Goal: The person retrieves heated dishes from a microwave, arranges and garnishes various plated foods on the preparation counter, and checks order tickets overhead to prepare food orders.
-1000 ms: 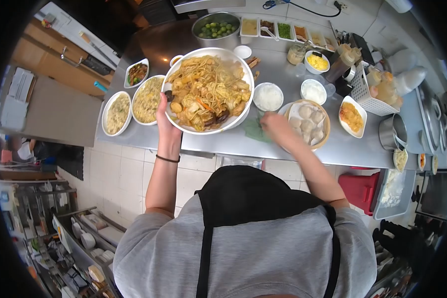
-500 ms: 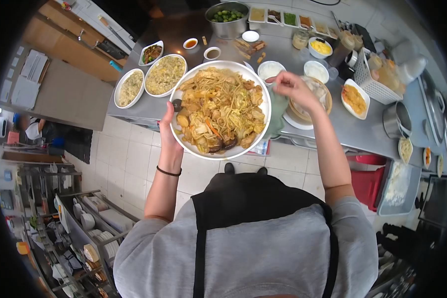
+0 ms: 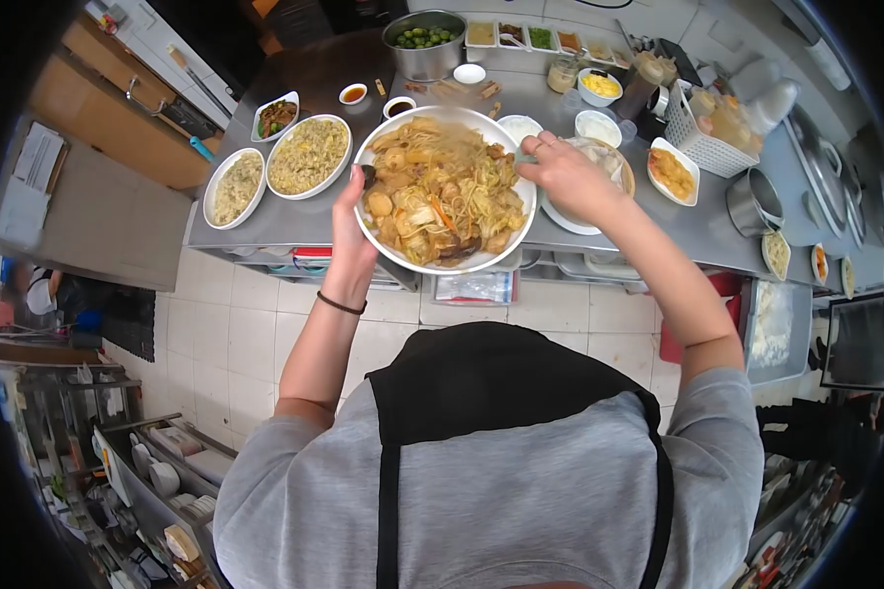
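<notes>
The left hand (image 3: 354,226) gripped the white dish (image 3: 528,201) of noodles (image 3: 442,191), thumb at its rim, underside fingers hidden. The right hand (image 3: 575,179) had just come over from the tabletop (image 3: 697,228) to the dish's right rim, its grip narrow, apparently pinching the green cloth (image 3: 525,158); both hands were thus at the dish, above the tabletop's near edge. Beyond lay fried rice (image 3: 309,155) and a steamer (image 3: 628,177).
</notes>
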A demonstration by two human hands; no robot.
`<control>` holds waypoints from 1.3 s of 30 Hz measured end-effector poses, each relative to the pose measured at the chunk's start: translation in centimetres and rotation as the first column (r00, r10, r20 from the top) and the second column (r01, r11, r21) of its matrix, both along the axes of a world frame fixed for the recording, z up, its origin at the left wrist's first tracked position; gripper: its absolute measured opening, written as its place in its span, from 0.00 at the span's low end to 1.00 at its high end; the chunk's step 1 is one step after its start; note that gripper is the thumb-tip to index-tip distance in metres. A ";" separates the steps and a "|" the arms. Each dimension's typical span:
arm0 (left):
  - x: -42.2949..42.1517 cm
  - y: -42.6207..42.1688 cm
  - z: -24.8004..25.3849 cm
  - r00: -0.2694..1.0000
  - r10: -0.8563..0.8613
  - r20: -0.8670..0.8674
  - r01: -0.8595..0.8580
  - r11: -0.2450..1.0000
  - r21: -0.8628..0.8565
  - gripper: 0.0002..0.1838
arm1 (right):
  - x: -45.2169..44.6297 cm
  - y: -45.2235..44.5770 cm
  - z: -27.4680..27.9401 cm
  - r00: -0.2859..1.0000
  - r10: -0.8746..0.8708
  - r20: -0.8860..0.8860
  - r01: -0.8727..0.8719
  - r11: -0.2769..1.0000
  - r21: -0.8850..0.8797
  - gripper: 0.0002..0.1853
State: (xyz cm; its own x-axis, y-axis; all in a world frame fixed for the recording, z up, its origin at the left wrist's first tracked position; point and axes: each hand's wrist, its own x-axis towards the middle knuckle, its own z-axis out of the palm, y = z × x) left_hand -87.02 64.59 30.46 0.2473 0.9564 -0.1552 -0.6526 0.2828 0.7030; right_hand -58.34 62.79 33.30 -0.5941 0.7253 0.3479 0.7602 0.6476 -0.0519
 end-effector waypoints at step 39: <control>7.5 4.2 -1.3 0.981 0.144 0.132 -0.143 0.990 -0.018 0.23 | -8.9 -5.6 -9.2 0.303 -0.279 -0.911 0.090 0.960 -0.265 0.10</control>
State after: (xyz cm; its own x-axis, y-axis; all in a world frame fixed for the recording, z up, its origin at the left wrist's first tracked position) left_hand -79.56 68.76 29.12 0.1262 0.9823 -0.1383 -0.7744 0.1847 0.6051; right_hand -67.22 57.20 24.09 0.2153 0.8618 0.4593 0.2391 0.4095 -0.8804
